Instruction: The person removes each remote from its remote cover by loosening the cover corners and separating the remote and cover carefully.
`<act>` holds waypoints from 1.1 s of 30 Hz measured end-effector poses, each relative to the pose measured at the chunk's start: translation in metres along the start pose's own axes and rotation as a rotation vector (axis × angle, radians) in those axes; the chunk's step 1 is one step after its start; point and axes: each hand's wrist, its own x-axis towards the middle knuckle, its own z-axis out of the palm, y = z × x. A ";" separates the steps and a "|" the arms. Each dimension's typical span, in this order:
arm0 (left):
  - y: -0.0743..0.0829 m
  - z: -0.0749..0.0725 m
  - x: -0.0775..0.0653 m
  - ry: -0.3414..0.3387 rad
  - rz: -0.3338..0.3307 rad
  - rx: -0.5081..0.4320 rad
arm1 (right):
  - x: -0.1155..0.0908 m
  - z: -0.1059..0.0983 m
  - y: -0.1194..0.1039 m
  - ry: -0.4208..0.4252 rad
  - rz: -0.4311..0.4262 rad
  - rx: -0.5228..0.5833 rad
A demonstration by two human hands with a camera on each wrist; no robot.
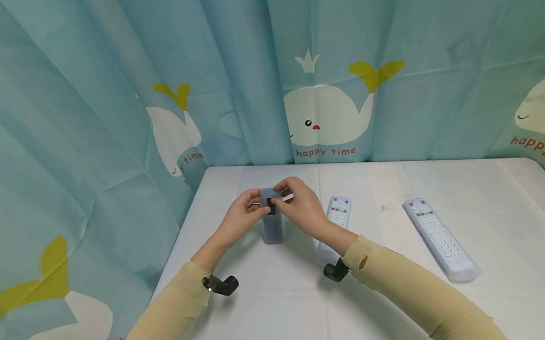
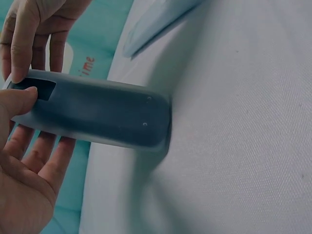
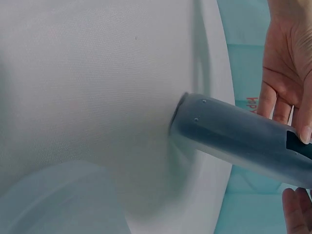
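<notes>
Both hands hold a dark remote control in a translucent sleeve [image 1: 273, 230], its back with a rectangular opening towards me. It stands tilted upright, the lower end at the white table. My left hand [image 1: 241, 217] grips its left edge, thumb by the opening, as the left wrist view shows the hand [image 2: 29, 180] along the sleeve [image 2: 102, 109]. On the right edge, my right hand [image 1: 301, 205] pinches the sleeve near the top, thumb at the opening. In the right wrist view the sleeve [image 3: 234, 136] shows between both hands, the right hand [image 3: 296, 209] mostly cut off.
A white remote in a clear sleeve [image 1: 339, 211] lies beside the right forearm, partly covered by it. Another sleeved white remote [image 1: 442, 238] lies farther right on the white table [image 1: 277, 317]. Blue whale-print curtains [image 1: 242, 58] hang at the back and left.
</notes>
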 end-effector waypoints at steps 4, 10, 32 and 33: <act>-0.001 0.000 -0.001 -0.003 0.001 0.019 | 0.000 0.000 0.001 0.012 -0.015 -0.018; -0.001 0.001 -0.002 0.000 0.021 0.042 | 0.000 -0.001 0.003 0.027 -0.041 -0.048; 0.000 0.003 -0.005 0.008 0.035 0.093 | -0.002 -0.006 0.005 0.098 -0.112 -0.133; 0.000 0.003 -0.005 0.008 0.034 0.097 | -0.002 -0.006 0.004 0.100 -0.111 -0.139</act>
